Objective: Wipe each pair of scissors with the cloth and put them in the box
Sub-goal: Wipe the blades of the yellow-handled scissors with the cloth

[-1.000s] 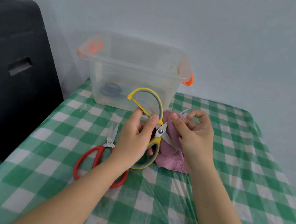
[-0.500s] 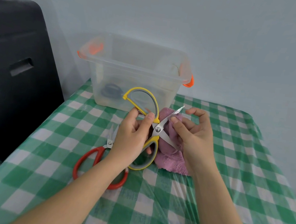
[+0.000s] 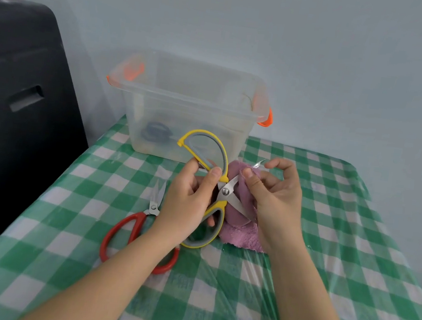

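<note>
Green-checked tablecloth (image 3: 294, 291) under plastic is my work surface. Above it I hold the yellow scissors (image 3: 214, 187) spread open, my left hand (image 3: 186, 197) gripping the handles, my right hand (image 3: 274, 197) pinching the purple cloth (image 3: 235, 233) round one blade. I judge this the wiping step; next comes the other blade, then the clear box (image 3: 185, 102) behind. Red scissors (image 3: 139, 228) wait at my left.

We are seeing the box (image 3: 184, 108) sitting at the far side of the table (image 3: 339, 257), with one pair of scissors (image 3: 155, 132) lying in it. Near of it, the open scissors (image 3: 210, 186) are standing between both hands, the cloth (image 3: 240, 217) lying just right of them. A third pair (image 3: 139, 225) is lying to the left.
</note>
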